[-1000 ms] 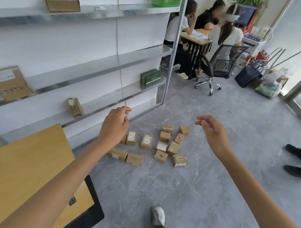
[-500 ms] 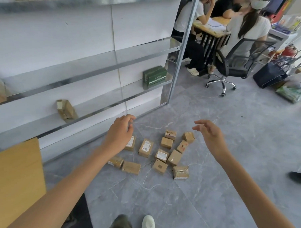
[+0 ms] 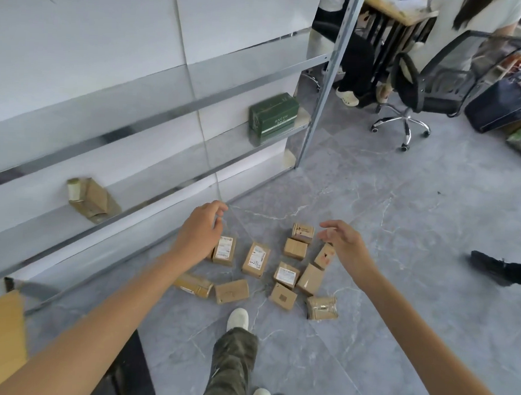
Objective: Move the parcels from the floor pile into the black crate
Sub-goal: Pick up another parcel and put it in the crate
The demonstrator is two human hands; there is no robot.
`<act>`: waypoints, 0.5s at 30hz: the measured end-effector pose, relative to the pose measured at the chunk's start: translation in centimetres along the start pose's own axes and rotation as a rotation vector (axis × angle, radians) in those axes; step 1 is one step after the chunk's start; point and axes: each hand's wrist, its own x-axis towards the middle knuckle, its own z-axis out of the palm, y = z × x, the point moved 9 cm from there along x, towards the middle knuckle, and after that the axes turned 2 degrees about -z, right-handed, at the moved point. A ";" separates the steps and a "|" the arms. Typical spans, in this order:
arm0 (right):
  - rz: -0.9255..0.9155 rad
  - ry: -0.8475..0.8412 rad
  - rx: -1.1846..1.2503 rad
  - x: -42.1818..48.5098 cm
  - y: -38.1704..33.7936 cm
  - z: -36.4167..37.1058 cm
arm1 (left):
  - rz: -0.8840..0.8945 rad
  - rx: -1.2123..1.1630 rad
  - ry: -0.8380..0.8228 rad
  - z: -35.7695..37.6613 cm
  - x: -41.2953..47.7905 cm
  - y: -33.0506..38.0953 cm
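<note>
while the left hand [image 3: 197,235] and right hand [image 3: 344,247] hover above them, the brown parcels [image 3: 286,274] lie scattered on the grey floor [image 3: 398,261], near the bottom rail of the metal shelf rack [image 3: 155,121] on their left; bare floor lies open to the right. left fingers [image 3: 219,207]: loosely curled, empty. right fingers [image 3: 329,233]: half spread, empty. a white shoe [image 3: 238,319] stands just beside the nearest parcels.

green box [image 3: 273,118]: pale lettering on the front face, reads roughly "oncur"; the smaller line beneath is illegible. left parcel [image 3: 223,250], middle parcel [image 3: 256,259] and small parcel [image 3: 286,275]: white shipping labels, print too small to read. far parcel [image 3: 302,232]: dark printed marks, unreadable.
</note>
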 end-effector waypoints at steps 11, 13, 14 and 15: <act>0.520 -0.137 0.108 15.2 18.0 14.8 | -0.370 -0.088 -0.349 19.7 12.5 -15.7; 0.615 -0.176 0.099 18.9 24.9 19.2 | -0.445 -0.087 -0.405 26.8 13.7 -21.3; 0.637 -0.196 0.090 20.9 28.5 21.4 | -0.470 -0.091 -0.439 30.7 14.4 -24.2; 0.652 -0.211 0.070 23.1 32.1 23.6 | -0.486 -0.097 -0.465 34.6 15.2 -27.0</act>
